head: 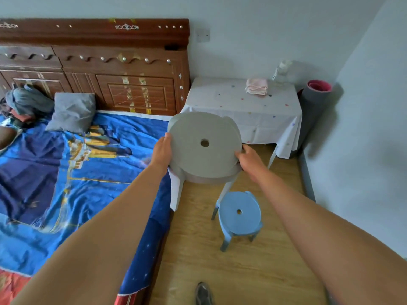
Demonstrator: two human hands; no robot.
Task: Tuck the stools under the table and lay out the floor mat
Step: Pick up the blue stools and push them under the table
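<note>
A grey round stool (pixel 198 128) with a hole in its seat is lifted off the floor in front of me. My left hand (pixel 163 149) grips the seat's left rim and my right hand (pixel 250 160) grips its right rim. Its pale legs hang down below. A smaller blue stool (pixel 239 216) stands on the wooden floor just under and to the right of it. The small table (pixel 220 100) with a white spotted cloth stands against the far wall. A rolled-up grey mat with a pink inside (pixel 315 106) stands upright in the corner, right of the table.
A bed with a blue cover (pixel 66 172) fills the left side, its edge close to the stools. A folded pink towel (pixel 256 86) and a clear bottle (pixel 283 67) sit on the table. The right wall (pixel 363 150) leaves a narrow strip of wooden floor (pixel 220 271).
</note>
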